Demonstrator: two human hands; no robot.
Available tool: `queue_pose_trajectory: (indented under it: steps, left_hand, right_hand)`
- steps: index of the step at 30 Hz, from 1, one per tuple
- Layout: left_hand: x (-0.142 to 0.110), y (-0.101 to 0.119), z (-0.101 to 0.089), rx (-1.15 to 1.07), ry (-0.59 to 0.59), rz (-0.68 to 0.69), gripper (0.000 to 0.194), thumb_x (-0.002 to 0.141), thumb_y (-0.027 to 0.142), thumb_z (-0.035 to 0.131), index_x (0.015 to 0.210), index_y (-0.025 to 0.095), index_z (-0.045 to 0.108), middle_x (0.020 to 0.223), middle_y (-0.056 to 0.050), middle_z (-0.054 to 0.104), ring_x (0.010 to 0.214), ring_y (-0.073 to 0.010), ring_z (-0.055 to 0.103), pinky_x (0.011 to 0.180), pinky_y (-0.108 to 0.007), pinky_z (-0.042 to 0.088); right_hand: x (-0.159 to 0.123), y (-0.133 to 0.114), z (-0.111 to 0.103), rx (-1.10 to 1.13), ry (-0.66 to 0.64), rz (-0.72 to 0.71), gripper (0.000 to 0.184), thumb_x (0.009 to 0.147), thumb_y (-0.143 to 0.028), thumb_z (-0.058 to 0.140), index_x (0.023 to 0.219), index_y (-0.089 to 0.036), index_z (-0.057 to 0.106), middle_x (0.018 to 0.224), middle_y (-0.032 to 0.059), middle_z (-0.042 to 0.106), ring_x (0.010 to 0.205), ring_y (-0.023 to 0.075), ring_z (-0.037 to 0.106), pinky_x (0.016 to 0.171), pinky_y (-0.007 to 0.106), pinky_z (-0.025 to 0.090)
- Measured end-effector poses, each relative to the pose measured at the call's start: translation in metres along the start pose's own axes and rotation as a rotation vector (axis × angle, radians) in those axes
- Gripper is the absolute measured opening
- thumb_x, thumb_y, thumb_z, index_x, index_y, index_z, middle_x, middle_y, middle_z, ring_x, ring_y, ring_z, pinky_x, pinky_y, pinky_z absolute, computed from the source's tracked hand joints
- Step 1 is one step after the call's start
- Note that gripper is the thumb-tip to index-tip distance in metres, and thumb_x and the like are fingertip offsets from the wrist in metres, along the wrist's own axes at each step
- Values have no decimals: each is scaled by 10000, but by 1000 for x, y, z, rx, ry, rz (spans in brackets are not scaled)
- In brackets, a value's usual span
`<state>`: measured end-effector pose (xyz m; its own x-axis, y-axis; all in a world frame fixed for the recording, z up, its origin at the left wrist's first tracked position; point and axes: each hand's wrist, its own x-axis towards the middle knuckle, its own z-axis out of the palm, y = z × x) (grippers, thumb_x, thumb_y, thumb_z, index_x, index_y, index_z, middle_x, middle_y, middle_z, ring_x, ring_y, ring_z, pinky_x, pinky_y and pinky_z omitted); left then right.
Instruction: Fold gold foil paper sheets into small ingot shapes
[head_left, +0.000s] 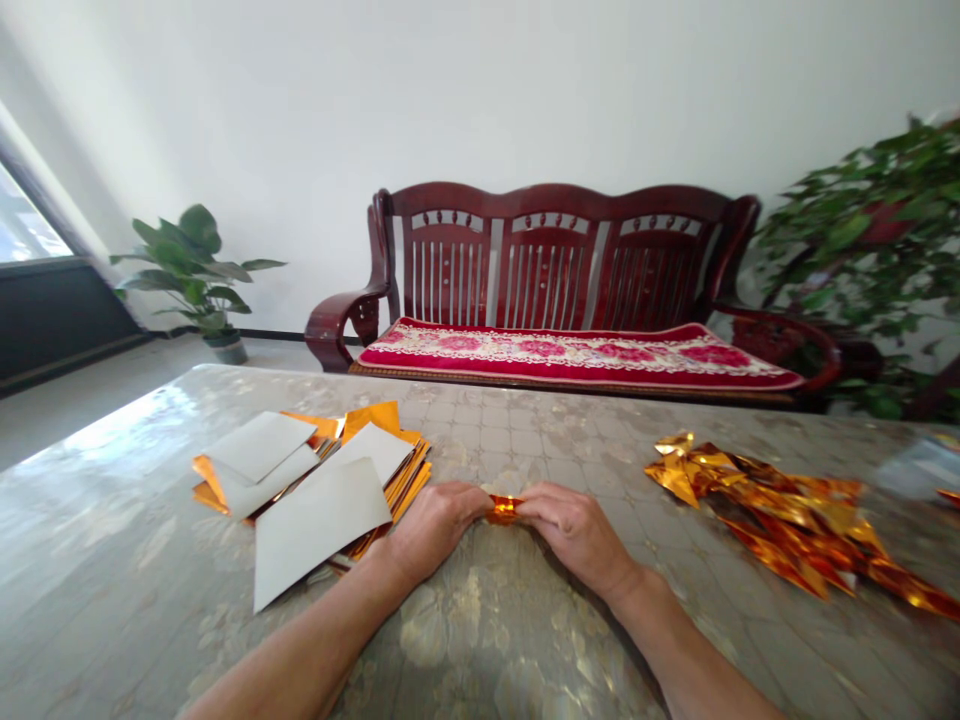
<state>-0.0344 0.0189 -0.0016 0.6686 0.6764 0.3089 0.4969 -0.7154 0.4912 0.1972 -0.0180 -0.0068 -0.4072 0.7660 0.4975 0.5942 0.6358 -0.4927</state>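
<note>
Gold foil piece (503,509) lies left-right between my left hand (448,510) and right hand (564,513), fingers pinched closed on its ends, neither nearer; beyond, the desk (540,425).

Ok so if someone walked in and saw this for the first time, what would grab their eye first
Probably the bright red patterned cover on the dark wooden bench behind the table. Next, the shiny gold foil pieces heaped on the table's right side. Then the two hands at the middle, pinching a small gold strip between them.
</note>
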Motion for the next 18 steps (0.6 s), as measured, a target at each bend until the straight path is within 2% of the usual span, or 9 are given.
queue_pose_trajectory:
  steps: [10, 18]
  left_hand:
    - [-4, 0, 4, -72, 79, 34, 173, 957, 192, 536, 986, 213, 705, 926, -15, 734, 854, -140, 672, 782, -211, 489]
    - [-4, 0, 4, -76, 102, 46, 166, 950, 175, 538, 968, 204, 701, 897, -16, 735, 835, -142, 678, 770, -212, 494]
  right_hand:
    - [0, -2, 1, 102, 49, 19, 203, 924, -170, 580, 976, -266, 751, 927, 15, 728, 843, 140, 682, 758, 239, 530]
    - [-2, -1, 5, 97, 66, 27, 195, 920, -172, 585, 963, -260, 754, 951, 16, 737, 866, 142, 689, 782, 250, 544]
